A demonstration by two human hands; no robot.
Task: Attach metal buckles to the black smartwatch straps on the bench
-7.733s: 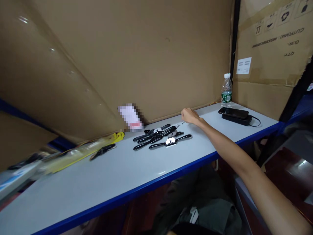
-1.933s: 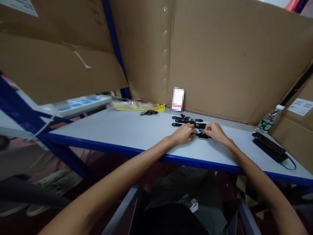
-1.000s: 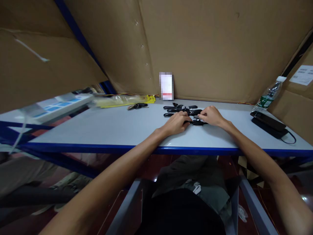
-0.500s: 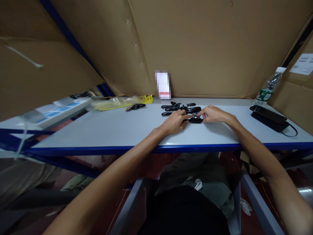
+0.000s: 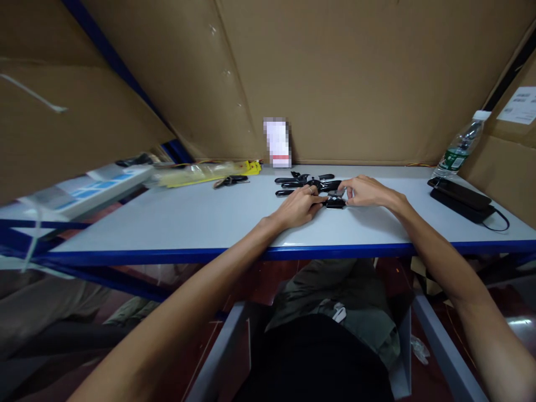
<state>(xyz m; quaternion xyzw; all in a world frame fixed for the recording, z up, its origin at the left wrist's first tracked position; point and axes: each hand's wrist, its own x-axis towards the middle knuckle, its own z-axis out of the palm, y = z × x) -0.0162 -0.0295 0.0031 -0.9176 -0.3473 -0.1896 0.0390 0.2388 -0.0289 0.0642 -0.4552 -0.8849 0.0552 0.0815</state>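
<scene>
A small black object with a shiny edge lies on the table between my hands; its exact kind is too small to tell. With its fingertips closed at the left end of that object, my left hand rests on the tabletop. My right hand pinches a small grey flat piece just above the black object, thumb and fingers bent. Whether the two pieces are joined I cannot tell. Right behind my hands lie several black-handled tools that look like pliers, partly covered by my left hand.
A phone with a blurred screen leans on the cardboard wall. Yellow-edged plastic bags and a dark tool lie left. At right are a water bottle and a black case with a strap. A blue edge fronts the table.
My right hand's fingertips have risen slightly, and the grey flat piece now shows tilted up above the black object. My left hand stays in place. The whole view has shifted a little.
</scene>
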